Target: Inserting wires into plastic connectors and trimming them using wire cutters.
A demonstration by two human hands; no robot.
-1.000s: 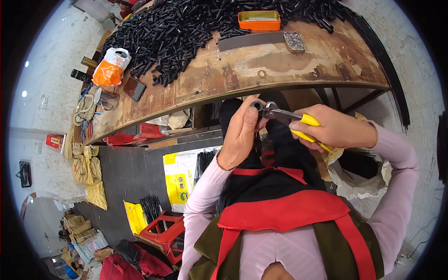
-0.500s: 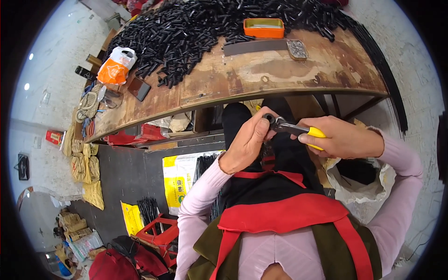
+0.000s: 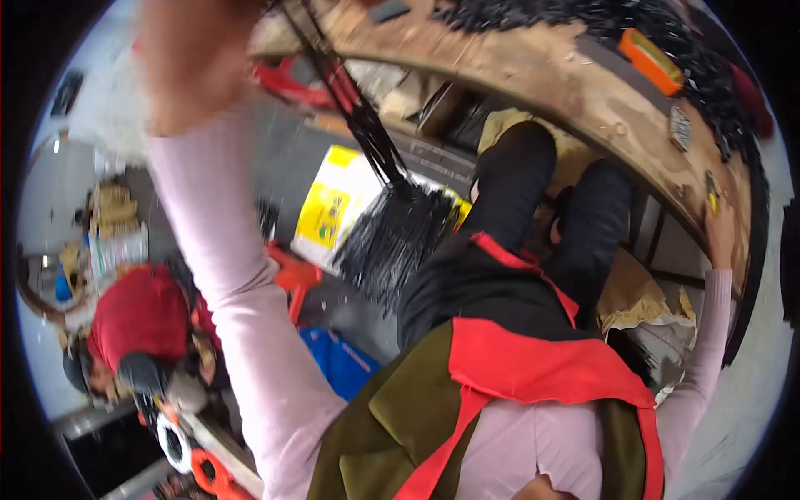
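Note:
My left hand is raised high at the upper left, smeared by motion. It appears closed round the upper ends of several long thin black strips, which hang slanting down to the right. Their lower ends meet a thick bundle of similar black strips lying on a yellow and white sack. Over at the right edge of the wooden table, my right hand rests low, its fingers round the handles of yellow-handled pliers. The pliers' tips point away from me.
Many short black pieces are heaped on the table's far side. Near them are an orange tin, a grey flat bar and a small metal box. An open sack stands right of my legs; a red stool is left.
My left hand has left the black tubular piece and pliers' jaws and swung up left, with strips in it. My right hand has moved right with the pliers to the table edge. The view has turned.

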